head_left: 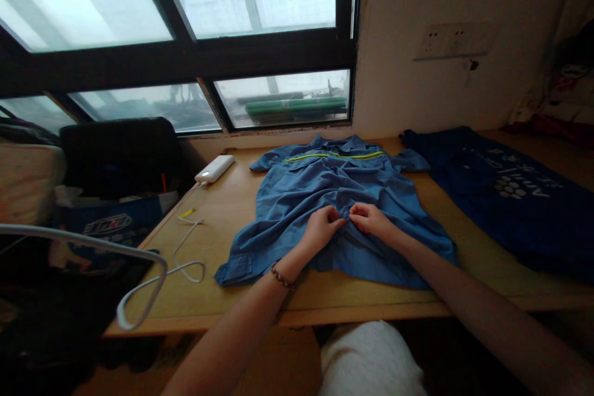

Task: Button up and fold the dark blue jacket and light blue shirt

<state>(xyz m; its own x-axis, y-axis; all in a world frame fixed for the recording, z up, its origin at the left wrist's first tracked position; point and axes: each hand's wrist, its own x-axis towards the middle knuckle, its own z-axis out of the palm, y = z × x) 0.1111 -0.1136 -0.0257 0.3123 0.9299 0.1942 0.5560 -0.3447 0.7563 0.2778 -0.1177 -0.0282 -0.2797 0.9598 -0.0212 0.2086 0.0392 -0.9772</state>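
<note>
A blue short-sleeved button-up shirt [301,189] with a yellow stripe across the chest lies front up on the table, its collar away from me. My left hand [323,224] pinches the left side of its front placket, low on the shirt. Opposite it, close by, my right hand [369,221] pinches the other side of the placket. The cloth is lifted and wrinkled between my fingertips. Whether a button is between them is too small to make out. A bracelet [282,276] circles my left wrist.
The wooden table [185,306] carries a white power bank [215,169] and a white cable [179,247] at the left. A dark blue printed cloth bag [515,198] lies at the right. Behind stand a window [273,43] and a wall with sockets [455,39]. A black chair [123,148] is at the left.
</note>
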